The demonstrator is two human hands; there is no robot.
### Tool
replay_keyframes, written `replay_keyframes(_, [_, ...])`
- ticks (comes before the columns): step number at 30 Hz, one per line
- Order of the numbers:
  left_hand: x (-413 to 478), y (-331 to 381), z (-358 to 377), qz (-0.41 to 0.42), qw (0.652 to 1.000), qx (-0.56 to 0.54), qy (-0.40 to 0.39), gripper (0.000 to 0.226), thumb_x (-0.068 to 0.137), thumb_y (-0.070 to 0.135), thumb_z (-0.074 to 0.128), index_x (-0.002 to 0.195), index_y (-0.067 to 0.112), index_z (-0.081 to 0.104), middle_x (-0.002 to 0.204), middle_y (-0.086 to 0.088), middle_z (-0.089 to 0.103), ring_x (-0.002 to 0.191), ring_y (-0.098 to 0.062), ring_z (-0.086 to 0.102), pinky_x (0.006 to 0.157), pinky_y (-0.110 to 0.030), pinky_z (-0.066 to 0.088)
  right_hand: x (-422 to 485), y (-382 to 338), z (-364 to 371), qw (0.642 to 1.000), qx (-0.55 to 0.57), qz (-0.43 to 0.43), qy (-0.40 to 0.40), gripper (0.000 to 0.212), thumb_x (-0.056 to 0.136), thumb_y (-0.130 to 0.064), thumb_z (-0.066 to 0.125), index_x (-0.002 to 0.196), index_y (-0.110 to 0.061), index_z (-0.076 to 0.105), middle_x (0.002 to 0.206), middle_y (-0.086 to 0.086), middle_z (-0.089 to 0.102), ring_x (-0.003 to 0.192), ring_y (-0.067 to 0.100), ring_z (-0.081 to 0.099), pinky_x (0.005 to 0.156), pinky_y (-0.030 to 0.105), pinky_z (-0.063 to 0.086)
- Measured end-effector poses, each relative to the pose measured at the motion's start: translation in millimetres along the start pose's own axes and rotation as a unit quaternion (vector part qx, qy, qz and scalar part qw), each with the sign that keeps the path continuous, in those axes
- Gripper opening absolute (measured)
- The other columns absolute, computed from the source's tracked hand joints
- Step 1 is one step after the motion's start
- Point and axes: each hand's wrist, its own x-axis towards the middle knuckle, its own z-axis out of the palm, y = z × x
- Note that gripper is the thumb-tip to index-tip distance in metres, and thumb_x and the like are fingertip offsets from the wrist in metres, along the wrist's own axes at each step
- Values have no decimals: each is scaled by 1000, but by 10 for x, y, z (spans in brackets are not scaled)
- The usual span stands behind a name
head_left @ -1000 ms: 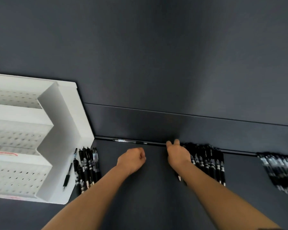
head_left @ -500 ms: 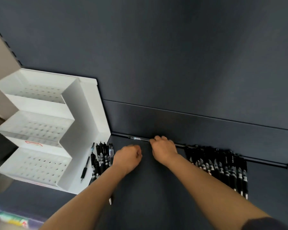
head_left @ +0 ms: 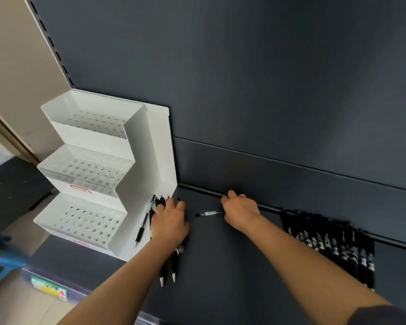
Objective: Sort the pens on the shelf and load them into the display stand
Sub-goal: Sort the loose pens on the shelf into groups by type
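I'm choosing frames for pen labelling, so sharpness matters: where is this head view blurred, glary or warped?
Head view: display stand and clear pen sharp; the right pen pile smears, black on dark; lower-left floor corner motion-blurred; soft sheen on the back panel; wide-angle lens bends straight edges.

White 3-tier stand (head_left: 150, 141) upright, left; blk pens (head_left: 333, 245) rowed flat, right; clear pen (head_left: 209, 213) between.

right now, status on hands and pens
Left hand rests on pens beside display stand. Right hand grips clear pen. Stand holds no pens. Nothing blocking.
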Motion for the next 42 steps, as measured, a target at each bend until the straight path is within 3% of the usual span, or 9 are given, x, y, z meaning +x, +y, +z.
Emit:
replay_keyframes(4, [-46,125,27,48,998,40,-26,47,90,30,51,133,23,35,125,-3,51,116,-30,47,93,-40,41,-98,12,26,1000,-4,-19,-8,33,90,-5,47,124,-7,48,124,12,49,105,30,56,66,35,41])
replay_keyframes(10, [-128,263,80,57,997,44,15,63,88,19,45,144,30,18,115,2,63,114,-26,49,94,-39,33,-300,107,70,999,35,-3,-23,28,91,-9,47,119,-6,49,121,13,51,105,32,56,69,36,44])
replay_keyframes(15, [-83,246,7,22,999,-36,20,69,92,24,45,148,22,6,112,-5,63,119,-24,45,99,-39,31,-388,166,62,970,230,59,-59,5,86,-19,54,84,-17,51,95,4,55,85,24,57,68,30,44])
replay_keyframes(17, [-72,260,-41,22,998,-54,28,67,93,24,44,148,18,8,113,-6,62,120,-24,46,100,-39,30,-395,158,50,941,321,86,-63,17,84,-17,57,71,-20,46,81,1,54,74,20,56,64,26,45])
replay_keyframes(21, [-98,352,-71,76,997,-17,8,52,94,20,43,142,15,22,111,-9,66,111,-28,57,95,-37,34,-455,118,16,909,386,129,-89,15,88,-15,55,74,-18,49,76,2,55,57,11,52,39,19,39])
replay_keyframes(26, [-160,475,-55,65,996,-58,-23,29,95,15,44,123,7,40,116,-18,59,105,-38,58,79,-41,45,-526,130,78,906,386,152,-89,14,88,-15,57,76,-16,50,84,8,63,56,9,57,44,21,44])
replay_keyframes(32, [-85,519,32,84,995,3,-47,36,92,8,49,127,5,42,126,-15,47,111,-36,56,83,-43,48,-620,173,143,900,396,156,-89,17,88,-14,58,75,-17,48,83,7,61,54,9,56,42,19,43])
replay_keyframes(37, [-83,605,55,84,994,40,-56,33,89,1,43,121,3,46,124,-16,55,114,-35,56,86,-41,48,-681,251,186,896,403,167,-81,19,87,-14,58,72,-19,47,71,2,56,52,9,56,37,18,41])
replay_keyframes(42, [-45,823,52,70,987,-125,-78,19,88,8,47,104,4,56,112,-17,61,104,-35,59,80,-37,47,-772,381,213,882,434,179,-39,21,86,-12,58,71,-19,45,66,1,54,50,10,56,31,16,36])
